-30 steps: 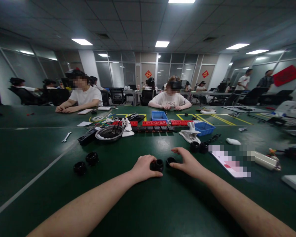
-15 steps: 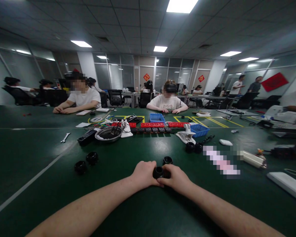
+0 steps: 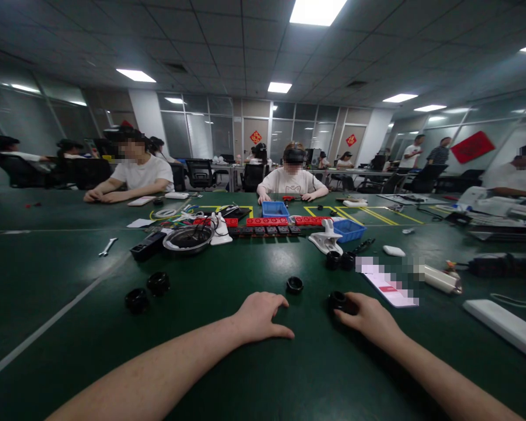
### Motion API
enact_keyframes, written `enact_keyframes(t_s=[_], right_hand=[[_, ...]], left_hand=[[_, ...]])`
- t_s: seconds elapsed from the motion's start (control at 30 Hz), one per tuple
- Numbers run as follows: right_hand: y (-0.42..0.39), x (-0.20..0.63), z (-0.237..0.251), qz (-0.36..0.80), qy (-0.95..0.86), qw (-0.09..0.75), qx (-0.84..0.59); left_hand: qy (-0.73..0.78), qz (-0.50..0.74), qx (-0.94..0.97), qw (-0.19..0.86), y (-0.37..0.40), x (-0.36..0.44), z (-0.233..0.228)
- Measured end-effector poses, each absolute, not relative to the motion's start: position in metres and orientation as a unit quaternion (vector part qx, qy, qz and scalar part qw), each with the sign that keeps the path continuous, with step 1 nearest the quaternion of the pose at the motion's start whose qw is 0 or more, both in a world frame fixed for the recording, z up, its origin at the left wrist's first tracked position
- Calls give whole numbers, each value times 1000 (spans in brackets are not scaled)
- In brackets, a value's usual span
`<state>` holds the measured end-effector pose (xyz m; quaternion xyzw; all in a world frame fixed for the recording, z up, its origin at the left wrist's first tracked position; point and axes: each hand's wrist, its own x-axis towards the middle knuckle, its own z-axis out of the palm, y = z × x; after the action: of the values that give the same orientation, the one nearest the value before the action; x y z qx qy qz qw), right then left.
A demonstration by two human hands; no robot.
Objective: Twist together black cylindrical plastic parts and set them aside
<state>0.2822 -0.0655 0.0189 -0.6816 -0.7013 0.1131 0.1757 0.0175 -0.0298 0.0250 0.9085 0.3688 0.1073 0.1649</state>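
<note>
Fingers of our left hand (image 3: pixel 258 316) spread, empty, nearer us than the lone black ring (image 3: pixel 294 285) | our right hand (image 3: pixel 371 316) closed around black fitting (image 3: pixel 336 300), right of the ring | we judge it light, stiff, slick; grip outer wall.

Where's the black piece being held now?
In the head view, the black piece is right of centre, in the right hand, with a lone black ring to its left.

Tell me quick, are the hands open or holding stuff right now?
Left hand: open, holding nothing.
Right hand: closed on a black part.
</note>
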Motion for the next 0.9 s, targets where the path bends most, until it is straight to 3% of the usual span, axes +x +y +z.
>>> enact_keyframes(t_s=[0.53, 0.67, 0.9], right_hand=[[0, 340, 20, 113, -680, 194, -698], [-28, 312, 34, 42, -654, 218, -723], [-37, 220, 26, 62, -738, 177, -648]], left_hand=[[372, 96, 905, 181, -25, 16, 26], [376, 91, 904, 183, -25, 18, 26], [390, 101, 904, 142, -20, 19, 17]])
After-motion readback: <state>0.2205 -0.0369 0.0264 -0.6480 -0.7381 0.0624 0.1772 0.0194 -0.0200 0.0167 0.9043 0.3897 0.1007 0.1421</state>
